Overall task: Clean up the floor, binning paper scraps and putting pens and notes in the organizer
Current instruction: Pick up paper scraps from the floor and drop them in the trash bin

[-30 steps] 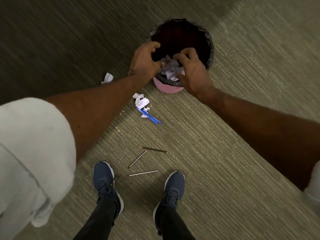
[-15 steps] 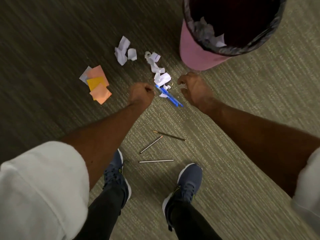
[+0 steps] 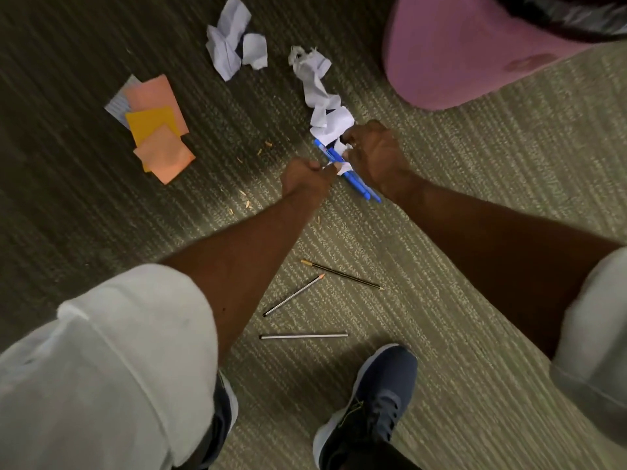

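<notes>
Both hands have closed in since the previous frame. Left hand [image 3: 307,178] and right hand [image 3: 376,157], fingers curled, pinch paper scraps [image 3: 334,125] lying over the blue pens [image 3: 356,181] between them on the floor [image 3: 475,198].

Crumpled white scraps [image 3: 317,86], blue pens [image 3: 359,186] (partly hidden), orange notes [image 3: 159,130] overlapping

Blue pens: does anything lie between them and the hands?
Yes. Crumpled white scraps lie across the upper ends of the pens. The left hand and right hand both pinch at these scraps, right over the pens. Nothing else visible covers them.
</notes>
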`<state>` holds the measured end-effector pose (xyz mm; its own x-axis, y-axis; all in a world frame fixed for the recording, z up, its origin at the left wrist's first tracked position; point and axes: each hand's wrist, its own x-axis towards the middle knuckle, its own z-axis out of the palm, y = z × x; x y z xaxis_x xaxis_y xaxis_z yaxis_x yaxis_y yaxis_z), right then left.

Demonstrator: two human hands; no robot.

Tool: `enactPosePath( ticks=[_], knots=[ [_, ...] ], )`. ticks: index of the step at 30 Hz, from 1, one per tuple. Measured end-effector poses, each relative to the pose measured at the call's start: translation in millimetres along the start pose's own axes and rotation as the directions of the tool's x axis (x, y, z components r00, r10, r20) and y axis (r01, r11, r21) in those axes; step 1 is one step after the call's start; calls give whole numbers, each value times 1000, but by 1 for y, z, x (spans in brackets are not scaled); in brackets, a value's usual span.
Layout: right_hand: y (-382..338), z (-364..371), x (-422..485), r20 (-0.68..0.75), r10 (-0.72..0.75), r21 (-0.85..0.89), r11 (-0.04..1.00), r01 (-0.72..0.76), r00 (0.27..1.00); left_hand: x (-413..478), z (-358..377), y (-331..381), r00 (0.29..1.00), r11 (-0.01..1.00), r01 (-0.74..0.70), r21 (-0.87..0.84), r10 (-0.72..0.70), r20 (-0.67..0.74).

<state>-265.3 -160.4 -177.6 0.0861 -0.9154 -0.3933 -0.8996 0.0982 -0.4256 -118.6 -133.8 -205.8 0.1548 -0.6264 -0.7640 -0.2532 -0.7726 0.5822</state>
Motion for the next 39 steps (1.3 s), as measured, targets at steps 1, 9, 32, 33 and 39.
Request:
enactPosePath(
  ticks=[1,9,32,33,39],
  knots=[
    [2,3,3,-1,-13,5,1000,13,1000,3,0,0,1000,1000,-4,-4,5,14],
    [-4,2,9,0,-30,157,987,30,1000,-12,-13,18,990,977,25,-213,5,140],
    [-29,0,55,-5,-254,-168,954,250,967,3,-23,-8,932,924,-354,144,361,-26],
    [-30,0,55,-34,-250,-182,953,240,968,5,-32,-7,935,926,-349,145,354,-7],
    [-32,0,47,-99,-270,-104,960,260,958,18,-93,28,868,830,-488,271,493,55]
  ],
)
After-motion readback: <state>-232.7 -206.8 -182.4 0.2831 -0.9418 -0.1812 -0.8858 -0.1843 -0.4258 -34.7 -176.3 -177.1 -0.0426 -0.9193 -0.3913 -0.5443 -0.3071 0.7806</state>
